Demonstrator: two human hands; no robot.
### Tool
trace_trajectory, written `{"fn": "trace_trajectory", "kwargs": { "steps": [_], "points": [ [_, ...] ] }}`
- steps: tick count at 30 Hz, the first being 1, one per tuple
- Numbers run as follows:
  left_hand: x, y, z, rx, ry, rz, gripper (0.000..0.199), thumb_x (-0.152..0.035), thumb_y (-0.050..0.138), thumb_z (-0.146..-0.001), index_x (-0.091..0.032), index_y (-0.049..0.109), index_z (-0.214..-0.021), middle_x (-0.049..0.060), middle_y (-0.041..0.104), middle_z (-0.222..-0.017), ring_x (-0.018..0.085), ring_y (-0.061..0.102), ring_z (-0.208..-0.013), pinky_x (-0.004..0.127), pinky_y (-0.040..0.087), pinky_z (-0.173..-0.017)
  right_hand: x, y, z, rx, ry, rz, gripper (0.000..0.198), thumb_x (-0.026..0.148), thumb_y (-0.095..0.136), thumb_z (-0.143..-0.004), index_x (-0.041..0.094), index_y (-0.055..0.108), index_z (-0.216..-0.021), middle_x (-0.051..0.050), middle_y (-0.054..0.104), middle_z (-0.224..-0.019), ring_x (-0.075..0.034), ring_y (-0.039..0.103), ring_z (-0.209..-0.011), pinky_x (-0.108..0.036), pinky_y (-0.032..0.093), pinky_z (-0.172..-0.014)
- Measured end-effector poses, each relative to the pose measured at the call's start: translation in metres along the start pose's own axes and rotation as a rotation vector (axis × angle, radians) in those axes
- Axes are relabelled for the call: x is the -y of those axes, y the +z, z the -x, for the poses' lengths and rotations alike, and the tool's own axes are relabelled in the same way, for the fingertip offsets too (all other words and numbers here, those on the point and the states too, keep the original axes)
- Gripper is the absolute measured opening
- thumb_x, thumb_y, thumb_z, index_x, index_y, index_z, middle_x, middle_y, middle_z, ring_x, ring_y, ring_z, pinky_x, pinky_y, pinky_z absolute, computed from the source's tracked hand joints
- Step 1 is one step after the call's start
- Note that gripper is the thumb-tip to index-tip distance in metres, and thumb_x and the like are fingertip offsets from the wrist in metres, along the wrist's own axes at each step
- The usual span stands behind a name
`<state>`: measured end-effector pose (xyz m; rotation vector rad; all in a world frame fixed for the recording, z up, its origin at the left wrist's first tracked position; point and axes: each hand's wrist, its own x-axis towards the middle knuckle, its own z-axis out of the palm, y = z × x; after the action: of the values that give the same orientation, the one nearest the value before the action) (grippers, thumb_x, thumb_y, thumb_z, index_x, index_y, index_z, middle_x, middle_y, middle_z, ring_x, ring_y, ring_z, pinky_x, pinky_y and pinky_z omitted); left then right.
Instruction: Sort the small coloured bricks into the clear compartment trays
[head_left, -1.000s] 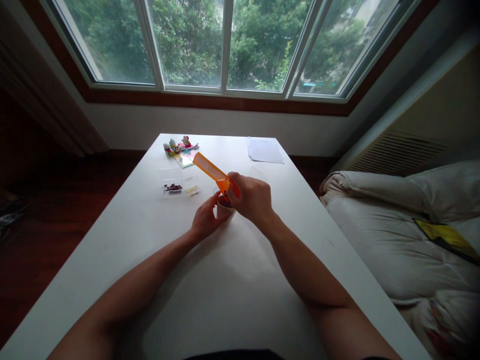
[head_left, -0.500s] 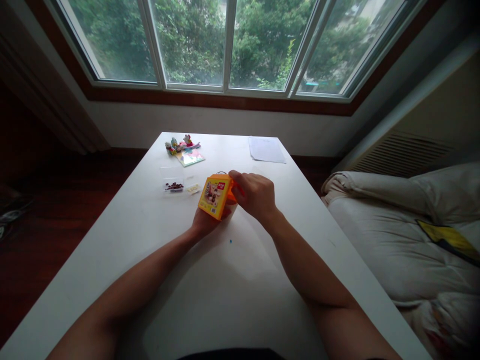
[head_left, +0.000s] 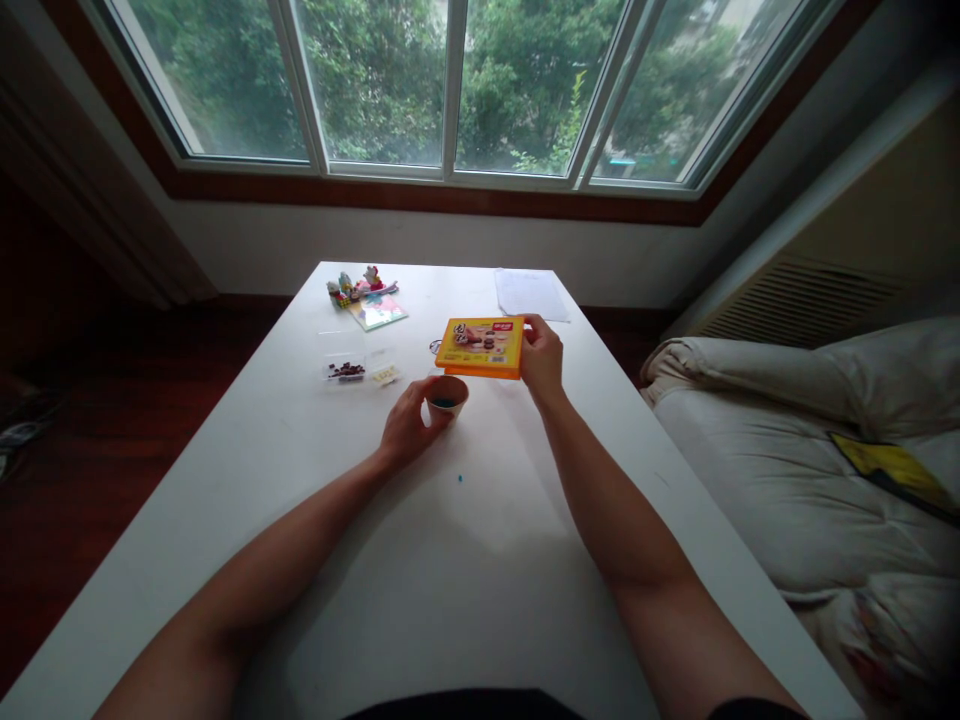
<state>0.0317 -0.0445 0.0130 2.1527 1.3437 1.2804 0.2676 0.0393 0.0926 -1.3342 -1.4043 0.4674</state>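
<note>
My left hand (head_left: 409,424) is wrapped round the side of a small paper cup (head_left: 448,398), which has something dark blue inside. Beyond and to the right of the cup, my right hand (head_left: 543,358) grips the right end of a flat yellow-and-orange plastic box (head_left: 481,346). Its printed label faces up toward me. A tiny blue piece (head_left: 460,478) lies on the table, nearer to me than the cup. To the left of the cup rests a clear plastic case (head_left: 346,372) with small dark brown pieces, and beside it a few pale yellow pieces (head_left: 385,376).
On the white table (head_left: 360,610), small colourful figures (head_left: 363,286) and a patterned card (head_left: 379,311) sit at the far left. White papers (head_left: 531,295) lie at the far right corner. A padded cream sofa (head_left: 735,460) stands to the right, below a window.
My right hand has moved the box away from the cup and levelled it; before, it was tilted over my left hand. The cup in my left hand now shows its inside.
</note>
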Motion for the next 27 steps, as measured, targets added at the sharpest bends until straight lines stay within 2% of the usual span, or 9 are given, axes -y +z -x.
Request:
{"fn": "trace_trajectory", "kwargs": {
  "steps": [5, 7, 12, 18, 23, 27],
  "points": [
    [0.009, -0.005, -0.005, -0.08, 0.019, -0.033, 0.058, -0.025, 0.068, -0.082, -0.024, 0.047, -0.136, 0.011, 0.058, -0.134, 0.027, 0.056, -0.124, 0.045, 0.048, -0.105, -0.046, 0.014, -0.01, 0.171, 0.415, -0.258, 0.027, 0.038, 0.052, -0.079, 0.022, 0.059, -0.1, 0.0, 0.067, -0.079, -0.014, 0.059, -0.061, -0.024, 0.048, -0.053],
    [0.012, -0.007, -0.006, -0.094, 0.017, -0.05, 0.056, -0.025, 0.068, -0.081, -0.024, 0.048, -0.134, 0.011, 0.056, -0.134, 0.027, 0.054, -0.126, 0.046, 0.046, -0.107, -0.052, 0.02, -0.008, 0.228, 0.5, -0.287, 0.029, 0.039, 0.054, -0.08, 0.024, 0.058, -0.105, 0.001, 0.066, -0.079, -0.013, 0.058, -0.057, -0.022, 0.047, -0.049],
    [0.016, -0.011, -0.006, -0.129, -0.036, -0.098, 0.042, -0.022, 0.066, -0.075, -0.024, 0.052, -0.115, 0.01, 0.053, -0.134, 0.029, 0.051, -0.128, 0.048, 0.045, -0.107, -0.054, 0.031, 0.001, 0.39, 0.551, -0.314, 0.041, 0.035, 0.059, -0.082, 0.029, 0.054, -0.123, 0.002, 0.063, -0.077, -0.008, 0.052, -0.048, -0.015, 0.035, -0.039],
    [0.018, -0.016, -0.007, -0.2, -0.092, -0.102, 0.026, -0.02, 0.06, -0.077, -0.024, 0.049, -0.101, 0.01, 0.053, -0.129, 0.028, 0.053, -0.124, 0.045, 0.047, -0.104, -0.06, 0.039, 0.011, 0.499, 0.636, -0.4, 0.032, 0.04, 0.064, -0.088, 0.026, 0.056, -0.116, 0.001, 0.065, -0.08, -0.008, 0.057, -0.049, -0.016, 0.043, -0.04],
    [0.021, -0.016, -0.007, -0.225, -0.106, -0.069, 0.025, -0.021, 0.059, -0.079, -0.023, 0.049, -0.102, 0.01, 0.053, -0.129, 0.028, 0.051, -0.126, 0.044, 0.047, -0.103, -0.056, 0.039, 0.017, 0.662, 0.612, -0.43, 0.042, 0.053, 0.067, -0.089, 0.021, 0.059, -0.114, -0.005, 0.07, -0.087, -0.01, 0.062, -0.054, -0.015, 0.041, -0.04],
    [0.024, -0.016, -0.007, -0.229, -0.108, -0.056, 0.026, -0.021, 0.059, -0.079, -0.023, 0.049, -0.103, 0.01, 0.053, -0.129, 0.027, 0.051, -0.127, 0.044, 0.048, -0.102, -0.054, 0.04, 0.018, 0.622, 0.571, -0.442, 0.043, 0.037, 0.067, -0.087, 0.026, 0.053, -0.127, -0.004, 0.069, -0.097, -0.011, 0.065, -0.063, -0.019, 0.052, -0.048]
  ]
}}
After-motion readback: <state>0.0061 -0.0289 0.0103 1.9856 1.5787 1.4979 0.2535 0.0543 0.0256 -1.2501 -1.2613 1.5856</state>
